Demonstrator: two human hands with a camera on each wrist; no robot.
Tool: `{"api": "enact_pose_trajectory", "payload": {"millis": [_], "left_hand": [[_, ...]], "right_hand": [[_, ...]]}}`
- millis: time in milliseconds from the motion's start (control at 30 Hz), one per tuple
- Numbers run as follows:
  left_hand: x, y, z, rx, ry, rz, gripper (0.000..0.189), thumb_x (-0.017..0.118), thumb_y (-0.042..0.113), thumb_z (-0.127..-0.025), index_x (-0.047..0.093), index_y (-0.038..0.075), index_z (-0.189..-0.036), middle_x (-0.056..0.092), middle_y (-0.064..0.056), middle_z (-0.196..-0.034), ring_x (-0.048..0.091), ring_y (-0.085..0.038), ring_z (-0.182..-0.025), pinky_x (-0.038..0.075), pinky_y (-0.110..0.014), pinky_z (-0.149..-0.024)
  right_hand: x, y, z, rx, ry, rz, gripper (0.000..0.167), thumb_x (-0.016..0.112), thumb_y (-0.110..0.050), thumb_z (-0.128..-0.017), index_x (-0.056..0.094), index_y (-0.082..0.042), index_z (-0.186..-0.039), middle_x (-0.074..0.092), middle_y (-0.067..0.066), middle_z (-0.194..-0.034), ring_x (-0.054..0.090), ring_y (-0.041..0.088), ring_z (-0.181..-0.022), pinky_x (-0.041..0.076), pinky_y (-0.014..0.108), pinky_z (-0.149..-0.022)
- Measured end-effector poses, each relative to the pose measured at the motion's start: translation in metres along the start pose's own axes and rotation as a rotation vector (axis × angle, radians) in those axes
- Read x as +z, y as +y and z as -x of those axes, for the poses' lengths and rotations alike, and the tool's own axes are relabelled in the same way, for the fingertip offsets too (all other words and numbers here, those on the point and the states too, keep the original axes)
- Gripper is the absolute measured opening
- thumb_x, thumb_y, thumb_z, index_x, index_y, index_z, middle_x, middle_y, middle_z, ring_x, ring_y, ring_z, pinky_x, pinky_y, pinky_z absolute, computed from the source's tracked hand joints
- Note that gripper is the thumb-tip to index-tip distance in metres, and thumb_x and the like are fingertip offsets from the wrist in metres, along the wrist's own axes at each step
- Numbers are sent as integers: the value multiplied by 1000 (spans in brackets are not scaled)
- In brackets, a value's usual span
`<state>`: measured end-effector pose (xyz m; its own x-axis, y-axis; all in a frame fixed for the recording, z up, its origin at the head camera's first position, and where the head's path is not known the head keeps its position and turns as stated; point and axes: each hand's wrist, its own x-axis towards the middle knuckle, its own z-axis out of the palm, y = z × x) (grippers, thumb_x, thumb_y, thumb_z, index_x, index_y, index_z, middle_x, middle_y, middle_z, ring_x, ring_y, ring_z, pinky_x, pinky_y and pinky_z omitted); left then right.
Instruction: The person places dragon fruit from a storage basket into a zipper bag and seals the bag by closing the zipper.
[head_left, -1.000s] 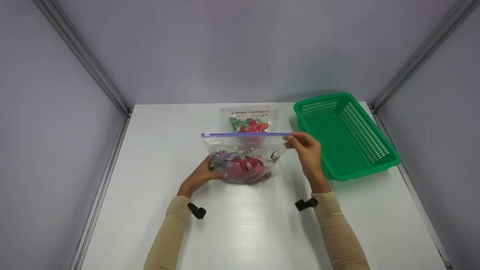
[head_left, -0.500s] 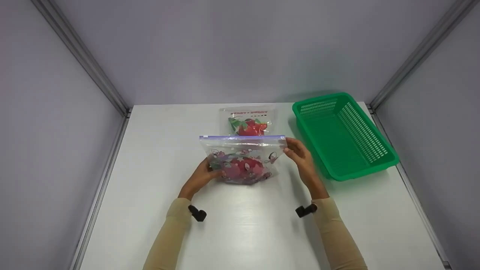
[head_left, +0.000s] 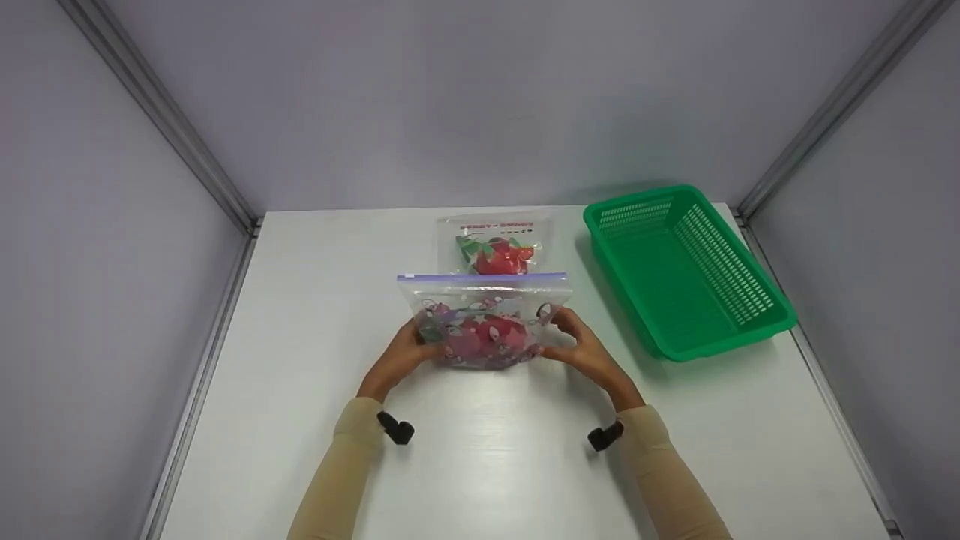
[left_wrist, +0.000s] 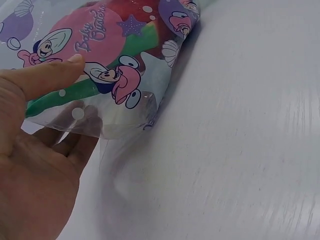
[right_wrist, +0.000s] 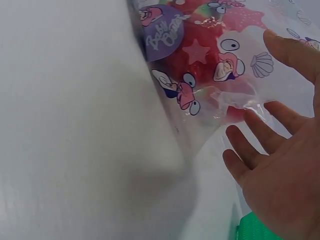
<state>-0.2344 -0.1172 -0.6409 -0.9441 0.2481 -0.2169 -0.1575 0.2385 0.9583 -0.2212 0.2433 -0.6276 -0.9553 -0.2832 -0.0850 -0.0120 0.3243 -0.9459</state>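
A clear zip bag with printed cartoon figures stands upright in the middle of the white table, its purple zip strip along the top. Red and green things show through the plastic; their kind is hard to tell. My left hand pinches the bag's lower left side, thumb in front and fingers behind, as the left wrist view shows. At the lower right side is my right hand, its thumb before the bag and its loosely spread fingers by the edge in the right wrist view.
Behind the zip bag lies another clear bag with red lettering and red and green contents. A green plastic basket with slotted sides stands at the right. Grey-white walls enclose the table at the back and sides.
My right hand has let go of the zip strip's right end and moved down to the bag's lower right side. The left hand stays put. The bag's top has settled slightly lower.
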Motion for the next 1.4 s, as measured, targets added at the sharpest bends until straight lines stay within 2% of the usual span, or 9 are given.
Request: {"api": "enact_pose_trajectory", "payload": {"millis": [167, 300, 467, 600, 867, 1033, 1233, 1400], "left_hand": [[1, -2, -1, -2, -3, -32, 107, 87, 28, -83, 26, 17, -170, 43, -13, -169, 35, -37, -160, 28, -56, -130], [2, -4, -2, -9, 15, -36, 103, 82, 21, -85, 25, 13, -170, 39, -16, -170, 33, -38, -160, 27, -55, -131], [5, -3, -3, -4, 28, -22, 97, 79, 18, -89, 26, 8, -169, 38, -18, -170, 32, -39, -161, 27, -54, -131], [7, -4, -3, -14, 40, -15, 90, 78, 20, -90, 33, 6, -167, 43, -18, -168, 36, -38, -159, 29, -54, -130], [13, -8, -5, 31, 68, 48, 75, 75, 14, -90, 47, 2, -158, 54, -20, -158, 48, -38, -152, 38, -53, -126], [16, -9, -5, 57, 87, 56, 73, 74, 11, -90, 49, 2, -157, 57, -20, -156, 50, -39, -149, 39, -54, -125], [17, -8, -5, 65, 104, 54, 67, 73, 10, -90, 53, 4, -154, 60, -19, -153, 54, -37, -147, 41, -54, -124], [17, -4, -3, 66, 112, 40, 65, 73, 14, -93, 53, 4, -155, 60, -19, -153, 53, -38, -147, 41, -54, -124]], "right_hand": [[11, 4, -1, 6, -14, 62, 90, 88, -27, -86, 38, -24, -161, 48, 14, -162, 40, 40, -154, 29, 68, -127], [16, 6, -3, -4, -9, 69, 94, 88, -25, -87, 33, -23, -163, 47, 15, -162, 43, 38, -152, 34, 63, -126], [21, 7, -6, 1, -2, 88, 100, 89, -28, -88, 27, -17, -166, 46, 16, -160, 44, 37, -148, 37, 60, -124], [25, 5, -7, 18, 13, 101, 103, 89, -30, -89, 25, -13, -168, 44, 17, -159, 43, 38, -146, 37, 61, -123], [32, 3, -9, -6, 99, 132, 82, 81, -18, -94, 38, -6, -162, 50, 22, -148, 51, 38, -133, 45, 59, -114], [36, 1, -9, -2, 140, 143, 68, 77, -13, -95, 46, -2, -154, 53, 23, -139, 54, 34, -122, 49, 50, -103], [39, -3, -10, 10, 158, 136, 64, 75, -11, -95, 49, -2, -153, 57, 21, -136, 55, 32, -115, 48, 41, -95], [39, -4, -10, -8, 159, 132, 63, 76, -12, -96, 50, -2, -152, 60, 21, -137, 56, 31, -113, 48, 38, -91]]}}
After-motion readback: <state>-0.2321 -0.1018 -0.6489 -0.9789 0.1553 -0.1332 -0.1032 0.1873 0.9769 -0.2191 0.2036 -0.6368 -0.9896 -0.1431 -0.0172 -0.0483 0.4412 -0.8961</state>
